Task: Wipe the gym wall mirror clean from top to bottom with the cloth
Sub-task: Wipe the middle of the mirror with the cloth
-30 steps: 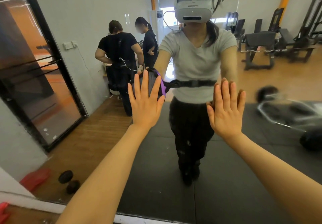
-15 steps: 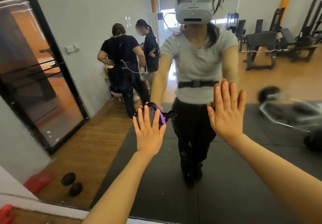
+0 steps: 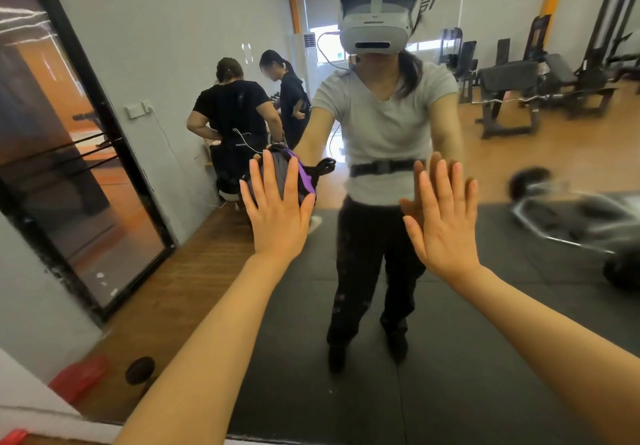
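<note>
Mirror [image 3: 450, 358] fills our view. Our left hand [image 3: 277, 212] presses the cloth [image 3: 277, 174] flat against the glass at mid-height, fingers straight. Our right hand [image 3: 443, 219] rests flat on the glass, holding nothing. We judge even pressure and overlapping downward strokes will avoid streaks.

Both forearms are bare to the frame's edge, no sleeves, watch or rings on the left hand [image 3: 277, 218] or right hand [image 3: 446, 226]. The mirror [image 3: 519, 340] reflects the rest: a white headset [image 3: 373, 34] with a white top strap (a thin cable trails from its side), dark hair in a ponytail, a short-sleeved light grey V-neck tee [image 3: 384, 122], a black buckled belt [image 3: 381, 167], black trousers and dark shoes.
</note>
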